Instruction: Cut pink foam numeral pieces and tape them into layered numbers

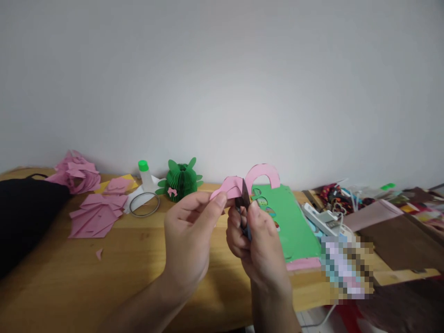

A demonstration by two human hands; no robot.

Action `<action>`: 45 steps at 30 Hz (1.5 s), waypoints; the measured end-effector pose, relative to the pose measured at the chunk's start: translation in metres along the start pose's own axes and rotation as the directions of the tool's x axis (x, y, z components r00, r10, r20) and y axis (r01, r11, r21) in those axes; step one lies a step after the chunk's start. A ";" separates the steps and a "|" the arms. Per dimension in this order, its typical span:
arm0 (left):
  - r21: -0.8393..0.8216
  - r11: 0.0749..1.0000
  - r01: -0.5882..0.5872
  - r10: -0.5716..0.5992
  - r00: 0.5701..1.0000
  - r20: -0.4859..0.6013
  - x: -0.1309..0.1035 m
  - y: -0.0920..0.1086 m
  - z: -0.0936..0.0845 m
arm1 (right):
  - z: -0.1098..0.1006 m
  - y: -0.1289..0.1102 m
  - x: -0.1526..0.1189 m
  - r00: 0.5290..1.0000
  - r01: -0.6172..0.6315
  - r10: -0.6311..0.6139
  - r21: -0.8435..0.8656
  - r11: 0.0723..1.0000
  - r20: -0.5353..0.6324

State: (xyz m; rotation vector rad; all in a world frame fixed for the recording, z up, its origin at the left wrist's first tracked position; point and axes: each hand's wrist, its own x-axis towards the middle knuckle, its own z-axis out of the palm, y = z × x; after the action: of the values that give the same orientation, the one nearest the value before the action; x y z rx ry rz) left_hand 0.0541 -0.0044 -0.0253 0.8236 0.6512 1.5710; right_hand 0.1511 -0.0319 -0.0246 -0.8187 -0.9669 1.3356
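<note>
My left hand (pixel 194 231) pinches the left end of a curved strip of pink paper (pixel 262 170) between thumb and fingers. The strip arches up and over to the right in a hook shape. Scissors (pixel 245 196) are gripped in my right hand (pixel 262 245), their dark blades pointing up against the strip's middle. My fingers cover most of the scissor handles. Both hands are close together above the wooden table (pixel 138 268). Behind them a round green folded-paper figure (pixel 182 182) with leaf-like tabs and a small pink bow stands near the wall.
Pink folded papers (pixel 99 215), a crumpled pink pile (pixel 76 171), a green-capped glue bottle (pixel 144 175) and a metal ring (pixel 144 204) lie left. A black item (pixel 31 212) covers the left edge. Right are a green sheet (pixel 294 222), a white power strip (pixel 322 219) and assorted clutter.
</note>
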 end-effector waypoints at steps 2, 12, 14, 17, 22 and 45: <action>-0.002 1.000 -0.005 0.005 1.000 -0.002 0.000 0.000 0.000 | 0.000 0.000 0.000 1.000 0.000 0.000 0.000 1.000 0.002; 0.049 0.999 0.003 -0.002 1.000 -0.025 -0.001 -0.001 0.000 | 0.000 0.001 0.002 1.000 -0.010 0.009 -0.031 0.999 -0.018; 0.039 0.999 0.010 -0.009 1.000 -0.022 -0.001 -0.001 -0.001 | -0.002 0.002 0.001 1.000 -0.007 0.006 -0.034 0.999 -0.017; 0.030 0.999 0.011 -0.011 1.000 -0.019 -0.002 -0.001 -0.001 | -0.004 0.002 -0.001 1.000 0.006 -0.006 -0.034 0.999 -0.007; 0.041 0.999 0.008 -0.007 1.000 -0.022 -0.002 -0.001 -0.001 | -0.005 0.002 -0.002 1.000 0.015 -0.015 -0.005 1.000 0.019; -0.011 1.000 -0.027 0.027 1.000 0.005 0.001 0.001 0.005 | -0.015 0.002 -0.006 0.998 0.025 -0.023 -0.018 1.000 0.061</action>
State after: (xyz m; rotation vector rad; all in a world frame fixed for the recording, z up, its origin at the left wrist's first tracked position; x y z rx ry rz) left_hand 0.0571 -0.0042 -0.0212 0.8311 0.6297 1.5952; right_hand 0.1636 -0.0367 -0.0332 -0.7821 -1.0357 1.3393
